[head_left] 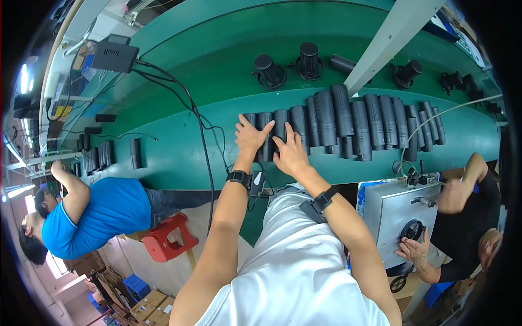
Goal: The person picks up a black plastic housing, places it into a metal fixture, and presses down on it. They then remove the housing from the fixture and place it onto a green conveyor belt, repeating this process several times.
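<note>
A row of black ribbed cylinders lies side by side on the green worktop. My left hand rests across the cylinders at the row's left end, its thumb and fingers spread. Beside it, my right hand reaches over the neighbouring cylinders with its fingers stretched and touching their tops. Neither hand lifts anything. Further right, taller black cylinders overlap shorter ones in the same row.
Black round-based fixtures stand on the far green strip. Dark cables hang left of my hands, under a black box. A person at right touches a metal machine. Another, in blue, works at left near a red stool.
</note>
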Demonstrator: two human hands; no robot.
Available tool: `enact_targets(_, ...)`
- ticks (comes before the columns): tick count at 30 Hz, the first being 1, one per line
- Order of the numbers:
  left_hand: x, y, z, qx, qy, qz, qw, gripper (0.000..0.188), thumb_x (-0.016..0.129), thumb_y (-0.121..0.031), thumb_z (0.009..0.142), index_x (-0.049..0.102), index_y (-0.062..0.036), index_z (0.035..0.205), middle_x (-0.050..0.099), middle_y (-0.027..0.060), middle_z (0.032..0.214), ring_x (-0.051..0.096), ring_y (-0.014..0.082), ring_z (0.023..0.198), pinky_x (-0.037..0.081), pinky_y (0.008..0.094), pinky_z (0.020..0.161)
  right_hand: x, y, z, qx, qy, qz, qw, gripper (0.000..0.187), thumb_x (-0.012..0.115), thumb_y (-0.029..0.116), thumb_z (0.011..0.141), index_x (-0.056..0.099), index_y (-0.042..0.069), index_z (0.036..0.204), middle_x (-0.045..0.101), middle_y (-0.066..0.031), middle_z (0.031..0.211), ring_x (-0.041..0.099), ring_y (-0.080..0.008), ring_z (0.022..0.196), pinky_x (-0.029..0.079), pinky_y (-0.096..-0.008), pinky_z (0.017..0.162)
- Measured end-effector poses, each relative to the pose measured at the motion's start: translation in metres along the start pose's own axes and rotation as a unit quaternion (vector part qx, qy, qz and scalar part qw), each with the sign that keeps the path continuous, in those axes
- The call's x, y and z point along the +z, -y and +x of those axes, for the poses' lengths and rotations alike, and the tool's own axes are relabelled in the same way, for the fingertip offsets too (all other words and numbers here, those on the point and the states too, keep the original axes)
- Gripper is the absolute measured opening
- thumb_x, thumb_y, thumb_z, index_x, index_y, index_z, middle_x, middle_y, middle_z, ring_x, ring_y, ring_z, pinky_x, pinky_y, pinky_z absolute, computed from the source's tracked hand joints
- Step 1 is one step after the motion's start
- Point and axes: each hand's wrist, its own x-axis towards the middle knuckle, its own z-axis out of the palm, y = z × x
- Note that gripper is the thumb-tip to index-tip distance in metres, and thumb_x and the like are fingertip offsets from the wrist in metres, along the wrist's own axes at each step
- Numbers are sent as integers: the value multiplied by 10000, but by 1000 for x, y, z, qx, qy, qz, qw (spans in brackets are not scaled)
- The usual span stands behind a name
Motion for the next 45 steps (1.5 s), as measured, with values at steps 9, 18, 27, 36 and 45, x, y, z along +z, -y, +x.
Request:
enact_targets(9,-53,-53,-38,141,139,-446,873,627,665,-364,871,418,60,1262,650,177,1040,632,277,945,503,355,836,-104,-56,-56,87,3,555,827,487,656,166,882,489,11,1313,603,-119,1220,585,-187,1090,451,-313,942)
enact_targets(18,2,-200,-163,372,439,-392,718,545,559,-361,950,417,-18,1349,582,173,1195,584,214,1053,445,341,933,-157,-102,-169,137,-277,743,593,477,686,231,835,495,0,1207,601,-115,1100,596,-220,1034,475,-368,933)
enact_targets(27,57,-216,-273,94,882,-230,400,555,342,-494,967,541,-9,1150,655,147,883,617,261,606,516,372,630,-157,-104,-301,-6,-575,700,424,564,697,316,851,420,36,1255,515,-85,1131,525,-264,1111,440,-433,992)
enact_targets(36,80,-223,-323,-66,948,-85,300,666,254,-567,960,560,4,1115,652,170,830,602,281,582,505,388,581,-129,-126,-381,-315,-578,624,420,776,877,351,660,357,180,1210,498,27,1038,505,-187,1067,349,-490,1081)
enact_targets(45,101,-220,-341,197,877,-39,437,622,312,-616,969,544,-46,1058,558,27,741,555,115,652,451,260,602,-133,-115,-403,-114,-662,598,437,734,786,387,741,362,129,1282,444,-33,995,473,-205,1022,383,-439,1005)
